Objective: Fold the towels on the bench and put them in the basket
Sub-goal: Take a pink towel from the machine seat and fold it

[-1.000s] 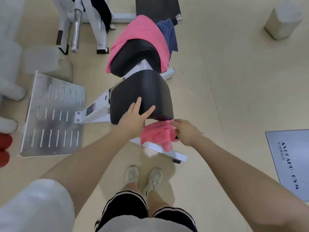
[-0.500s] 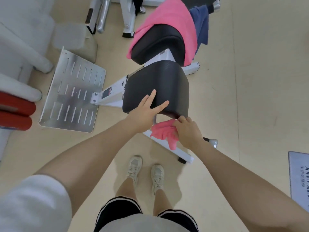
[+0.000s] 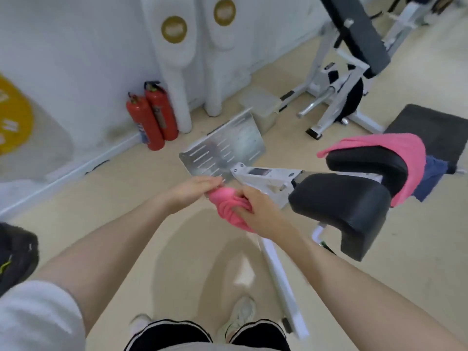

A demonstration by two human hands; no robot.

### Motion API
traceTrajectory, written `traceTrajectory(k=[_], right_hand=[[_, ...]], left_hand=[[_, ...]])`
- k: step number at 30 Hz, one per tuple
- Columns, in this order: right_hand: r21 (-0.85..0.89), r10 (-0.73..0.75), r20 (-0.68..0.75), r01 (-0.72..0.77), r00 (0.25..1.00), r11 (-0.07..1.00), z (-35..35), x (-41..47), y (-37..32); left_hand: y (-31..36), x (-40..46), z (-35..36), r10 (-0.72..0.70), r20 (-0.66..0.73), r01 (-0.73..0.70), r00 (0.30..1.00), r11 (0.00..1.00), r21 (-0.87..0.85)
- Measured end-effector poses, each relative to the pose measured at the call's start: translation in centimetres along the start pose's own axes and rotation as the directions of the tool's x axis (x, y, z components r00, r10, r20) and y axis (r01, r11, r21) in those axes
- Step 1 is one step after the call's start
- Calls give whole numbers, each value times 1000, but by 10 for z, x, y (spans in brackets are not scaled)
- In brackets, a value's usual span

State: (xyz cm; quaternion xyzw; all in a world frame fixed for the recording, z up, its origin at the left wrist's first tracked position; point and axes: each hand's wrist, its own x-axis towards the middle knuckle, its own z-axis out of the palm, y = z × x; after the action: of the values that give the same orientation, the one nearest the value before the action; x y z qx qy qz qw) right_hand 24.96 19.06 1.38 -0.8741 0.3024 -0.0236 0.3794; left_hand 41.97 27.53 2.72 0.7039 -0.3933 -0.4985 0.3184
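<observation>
Meanwhile, right hand (image 3: 255,211) clenched around bunched pink towel (image 3: 229,207); left hand (image 3: 196,188) pinches its top end. Fingertips hidden by cloth; picture motion-blurred.

Towels: 3 total – 2 pink, one bunched (image 3: 229,207) in 2 hands (left (image 3: 196,190), right (image 3: 255,211)), one draped (image 3: 412,153) on bench (image 3: 339,206); 1 blue (image 3: 434,171). Extinguishers: 2 red (image 3: 152,120). Metal plate (image 3: 222,150): 1. Shoes: 2.
</observation>
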Motion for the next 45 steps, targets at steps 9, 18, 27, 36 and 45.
traceTrajectory(k=[9, 18, 27, 36, 45], right_hand=[[-106, -334, 339, 389, 879, 915, 181, 67, -237], [53, -467, 595, 548, 654, 835, 390, 76, -437], [361, -415, 831, 207, 371, 909, 505, 120, -583], [297, -580, 800, 738, 154, 606, 620, 190, -746], [338, -491, 852, 527, 181, 780, 679, 243, -824]], left_hand=[[-158, -217, -173, -134, -289, 93, 948, 984, -150], [-306, -430, -279, -273, -529, 86, 804, 933, -350], [-418, -542, -369, -428, -707, -25, 562, 846, -532], [-460, -604, -503, -480, -722, -20, 498, 826, -563], [-521, -640, -574, -545, -718, 213, 433, 836, -506]])
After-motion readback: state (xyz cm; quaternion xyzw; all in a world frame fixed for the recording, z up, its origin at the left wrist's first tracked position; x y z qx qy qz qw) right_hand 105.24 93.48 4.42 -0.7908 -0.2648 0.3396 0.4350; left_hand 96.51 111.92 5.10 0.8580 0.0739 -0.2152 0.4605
